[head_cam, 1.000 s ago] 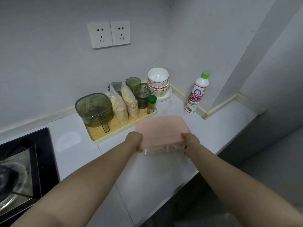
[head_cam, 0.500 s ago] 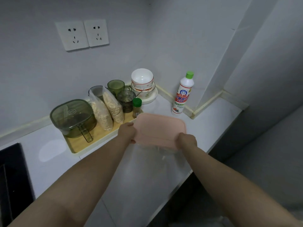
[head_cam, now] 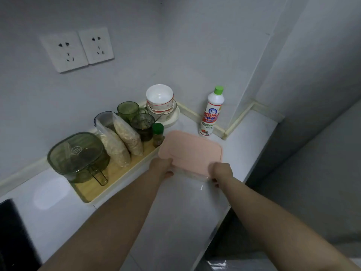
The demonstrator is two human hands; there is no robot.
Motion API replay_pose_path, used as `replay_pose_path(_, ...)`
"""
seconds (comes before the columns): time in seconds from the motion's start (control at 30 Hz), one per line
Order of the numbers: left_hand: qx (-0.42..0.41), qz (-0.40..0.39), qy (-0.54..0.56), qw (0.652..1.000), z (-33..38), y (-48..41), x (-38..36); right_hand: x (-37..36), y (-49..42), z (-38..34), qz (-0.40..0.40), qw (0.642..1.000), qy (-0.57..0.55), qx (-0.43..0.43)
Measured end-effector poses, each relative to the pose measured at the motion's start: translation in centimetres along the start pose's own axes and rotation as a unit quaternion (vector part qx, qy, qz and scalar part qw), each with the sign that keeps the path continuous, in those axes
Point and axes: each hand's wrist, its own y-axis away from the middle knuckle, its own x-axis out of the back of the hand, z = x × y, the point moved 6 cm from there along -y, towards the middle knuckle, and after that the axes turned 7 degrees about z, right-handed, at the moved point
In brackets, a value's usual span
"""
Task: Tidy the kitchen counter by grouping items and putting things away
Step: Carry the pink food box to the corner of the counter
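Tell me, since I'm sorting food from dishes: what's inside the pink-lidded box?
The pink lid hides most of it. Under its near edge, between the left hand and right hand, a strip of the clear box shows something pale, unidentifiable.

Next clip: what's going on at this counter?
A person grips a pink-lidded container by its near edge, left hand and right hand at either corner, just right of the wooden tray of cups, bags and a green jug. Stacked bowls and a detergent bottle stand by the wall.

Clear container (head_cam: 190, 151) with closed pink lid, roughly level, gripped at near corners, beside the tray (head_cam: 88, 191).
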Motion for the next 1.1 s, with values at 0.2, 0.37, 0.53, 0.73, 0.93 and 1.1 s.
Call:
replay_pose_path(0.2, 0.005, -0.037, 0.014, 0.999, 0.2, -1.1, -0.9, 0.8, 0.4, -0.1, 0.013, 0.998, 0.026, -0.053)
replay_pose_path(0.37, 0.026, -0.057, 0.048, 0.997, 0.0, -1.8, -2.0, 1.9, -1.5, -0.9, 0.039, 0.996, 0.078, 0.003)
replay_pose_path(0.53, 0.03, -0.06, 0.071, 0.995, 1.1, -2.3, -3.4, 4.9, -5.0, -7.7, 0.088, 0.979, 0.032, 0.183)
replay_pose_path(0.73, 0.043, -0.059, 0.084, 0.994, 1.8, -3.3, -4.5, 4.3, -7.6, -15.2, 0.072, 0.968, -0.048, 0.236)
replay_pose_path(0.93, 0.036, -0.058, 0.123, 0.99, 1.7, -4.4, -4.7, 2.9, -8.8, -17.1, 0.071, 0.955, -0.071, 0.278)
replay_pose_path(1.1, 0.037, -0.059, 0.135, 0.988, 1.5, -4.8, -4.6, 5.7, -7.3, -18.4, 0.162, 0.929, -0.127, 0.308)
